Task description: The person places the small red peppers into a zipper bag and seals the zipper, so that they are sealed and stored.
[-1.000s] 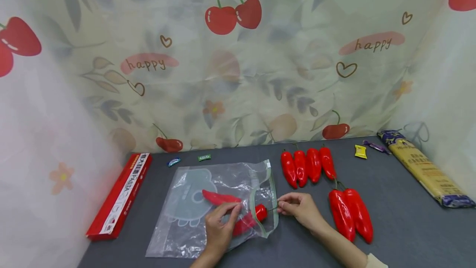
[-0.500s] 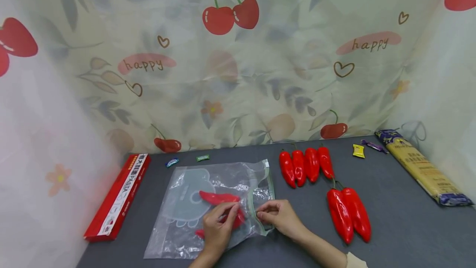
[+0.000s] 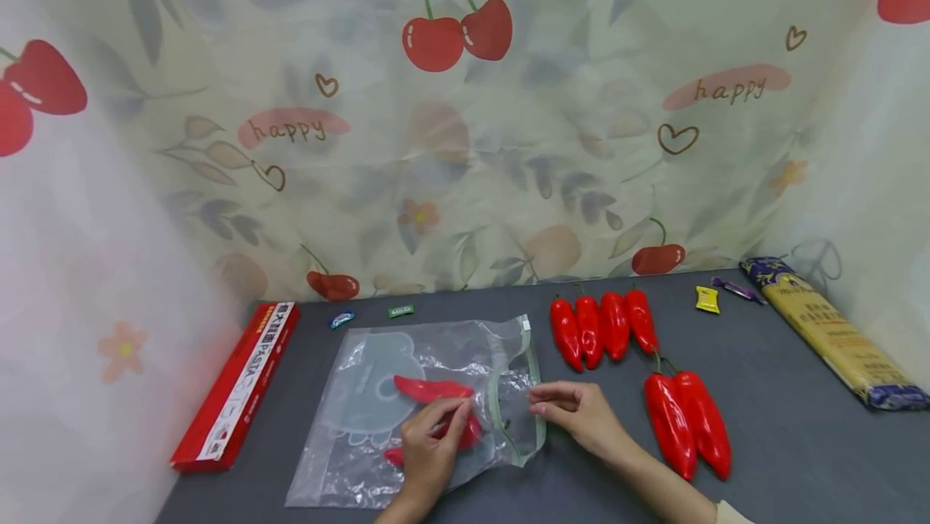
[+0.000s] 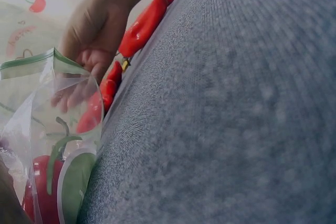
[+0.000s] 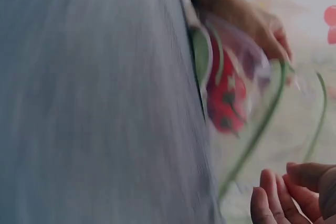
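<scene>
A clear zip bag [image 3: 363, 475] with a pale cartoon print lies flat, its green-edged mouth toward the right. Inside are red peppers [image 3: 433, 389]; their stems show in the right wrist view, where the peppers [image 5: 227, 98] sit close together. My left hand [image 3: 430, 447] pinches the bag's upper layer between thumb and fingers, partly covering one pepper. At the bag's mouth is my right hand [image 3: 577, 415], fingers loosely bent with nothing between them. In the left wrist view the right hand [image 4: 94, 40] appears behind the clear film.
Several red peppers [image 3: 588, 330] lie in a row behind the right hand, and two more peppers [image 3: 686, 423] to its right. A red pasta box [image 3: 236, 387] stands left, a yellow pasta packet [image 3: 835, 330] right. Small wrapped candies [image 3: 706, 299] lie near the back edge.
My right hand pushed a pepper by its stem into the bag, let go of it, and drew back right to the mouth. My left hand kept its pinch on the bag.
</scene>
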Demonstrator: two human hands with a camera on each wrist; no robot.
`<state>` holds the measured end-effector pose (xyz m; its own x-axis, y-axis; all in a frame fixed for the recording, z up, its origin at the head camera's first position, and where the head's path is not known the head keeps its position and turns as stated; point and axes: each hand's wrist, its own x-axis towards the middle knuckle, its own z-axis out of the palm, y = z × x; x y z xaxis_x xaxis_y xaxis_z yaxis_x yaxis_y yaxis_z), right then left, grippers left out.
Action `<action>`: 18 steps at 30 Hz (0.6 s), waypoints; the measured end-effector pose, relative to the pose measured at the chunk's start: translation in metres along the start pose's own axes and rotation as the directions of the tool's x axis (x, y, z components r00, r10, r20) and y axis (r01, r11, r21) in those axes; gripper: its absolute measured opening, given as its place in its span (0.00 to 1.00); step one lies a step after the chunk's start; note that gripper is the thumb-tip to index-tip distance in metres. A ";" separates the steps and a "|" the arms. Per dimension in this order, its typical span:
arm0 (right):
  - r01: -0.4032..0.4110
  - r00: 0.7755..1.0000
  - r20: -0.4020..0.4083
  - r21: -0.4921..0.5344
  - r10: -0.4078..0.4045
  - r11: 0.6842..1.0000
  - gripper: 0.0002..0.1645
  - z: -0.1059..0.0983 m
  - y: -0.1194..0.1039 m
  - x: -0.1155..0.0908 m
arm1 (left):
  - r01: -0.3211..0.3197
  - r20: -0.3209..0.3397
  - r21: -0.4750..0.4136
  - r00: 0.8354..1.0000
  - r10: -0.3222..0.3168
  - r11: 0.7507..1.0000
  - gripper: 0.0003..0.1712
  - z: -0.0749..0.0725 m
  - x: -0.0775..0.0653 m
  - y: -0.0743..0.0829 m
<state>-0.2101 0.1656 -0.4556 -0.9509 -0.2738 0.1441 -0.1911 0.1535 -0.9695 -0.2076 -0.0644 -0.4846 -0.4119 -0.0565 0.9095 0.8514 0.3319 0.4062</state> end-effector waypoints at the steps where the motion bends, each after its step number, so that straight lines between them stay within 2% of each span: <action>1: 0.006 0.999 -0.032 -0.032 -0.007 0.999 0.22 -0.006 -0.001 -0.001 | -0.005 0.000 -0.004 1.000 0.005 1.000 0.14 0.000 0.000 -0.001; 3: 0.018 0.995 -0.095 -0.118 -0.030 0.993 0.21 -0.020 -0.003 -0.002 | -0.006 0.001 -0.009 1.000 0.006 1.000 0.14 0.000 0.000 -0.001; 6: -0.047 0.981 -0.194 -0.258 -0.004 0.965 0.20 -0.045 -0.007 -0.006 | -0.002 0.004 -0.008 1.000 0.002 1.000 0.13 0.000 0.001 -0.001; 10: -0.200 0.968 -0.226 -0.422 0.111 0.884 0.26 -0.082 -0.015 -0.013 | -0.011 0.005 -0.005 1.000 0.011 1.000 0.12 -0.001 0.004 0.004; 13: -0.264 0.958 -0.237 -0.525 0.159 0.809 0.31 -0.104 -0.020 -0.019 | -0.024 0.001 -0.014 1.000 0.024 1.000 0.11 -0.002 0.012 0.015; 15: -0.262 0.956 -0.268 -0.583 0.123 0.769 0.31 -0.113 -0.022 -0.023 | -0.031 -0.002 -0.021 1.000 0.031 0.999 0.10 -0.003 0.017 0.022; 18: -0.239 0.946 -0.323 -0.665 0.016 0.708 0.27 -0.117 -0.023 -0.025 | -0.031 -0.004 -0.019 1.000 0.031 0.999 0.09 -0.004 0.020 0.025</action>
<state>-0.2100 0.2799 -0.4135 -0.9815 0.0504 0.1848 -0.0695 0.8053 -0.5888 -0.1937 -0.0606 -0.4557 -0.3840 -0.0500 0.9220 0.8697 0.3157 0.3794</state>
